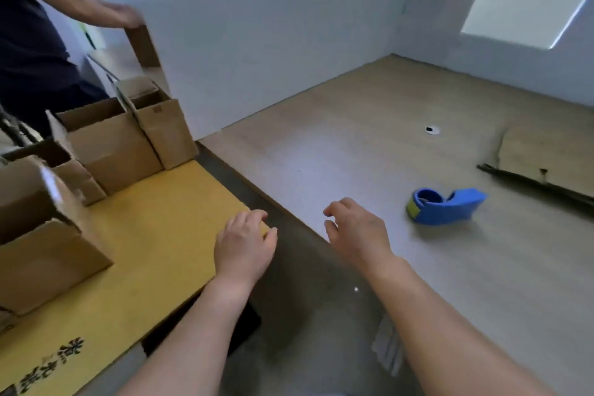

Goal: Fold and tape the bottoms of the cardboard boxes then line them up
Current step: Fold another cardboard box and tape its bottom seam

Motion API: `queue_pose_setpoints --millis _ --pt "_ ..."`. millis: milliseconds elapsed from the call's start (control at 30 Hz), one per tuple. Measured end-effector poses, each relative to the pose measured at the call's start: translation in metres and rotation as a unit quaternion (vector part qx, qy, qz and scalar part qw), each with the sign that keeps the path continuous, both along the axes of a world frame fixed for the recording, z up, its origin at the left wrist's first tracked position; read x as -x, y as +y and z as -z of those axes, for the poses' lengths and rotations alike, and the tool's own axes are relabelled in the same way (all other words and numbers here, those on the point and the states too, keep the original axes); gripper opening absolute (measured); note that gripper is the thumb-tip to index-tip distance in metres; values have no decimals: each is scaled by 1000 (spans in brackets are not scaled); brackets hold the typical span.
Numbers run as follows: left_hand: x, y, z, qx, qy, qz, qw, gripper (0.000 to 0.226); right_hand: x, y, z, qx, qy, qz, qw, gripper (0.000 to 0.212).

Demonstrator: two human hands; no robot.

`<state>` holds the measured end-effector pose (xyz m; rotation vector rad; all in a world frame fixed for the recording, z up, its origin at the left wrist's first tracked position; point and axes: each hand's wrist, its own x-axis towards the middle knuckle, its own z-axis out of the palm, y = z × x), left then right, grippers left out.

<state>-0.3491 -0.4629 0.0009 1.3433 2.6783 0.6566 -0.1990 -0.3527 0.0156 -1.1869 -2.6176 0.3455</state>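
well, both hands are out in front and neither has anything in its grasp. the left hand [245, 243] sits over the near corner of a yellow cardboard sheet [154, 235] with its fingers loosely bent, though it is hard to tell whether it touches the sheet or hovers just above it. the right hand [353, 231] hangs over the near edge of the wooden table [353, 145], fingers slack and half curled, thumb apart from them. the cardboard boxes stand in a row on the yellow sheet at the left, all open at the top: the nearest box [41, 254] is closest to the camera, a small box [75, 178] is behind it, then a wider box [109, 145], and the far box [162, 127] stands against a white partition [273, 42] that walls off the back of the table. a blue tape dispenser [446, 206] lies on the table, to the right of the right hand and apart from it. further right lies a flat piece of cardboard [546, 154], and a small round white thing [432, 129] sits near the middle of the table. between the yellow sheet and the table runs a grey gap of floor [305, 305]. at the top left another person's hand [123, 14] rests on a brown cardboard flap [144, 46] at the end of the partition.
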Motion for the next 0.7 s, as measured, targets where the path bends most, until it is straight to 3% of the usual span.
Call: queue_pose_setpoints --millis 367,467,700 --pt "-181 112 8 24 10 215 976 43 -207 46 15 -47 -1 176 983 21" --pt "-209 134 7 34 13 252 967 45 -239 58 24 -57 27 231 971 7" --pt "-256 204 6 40 10 312 949 51 -281 99 35 -71 34 297 952 9"
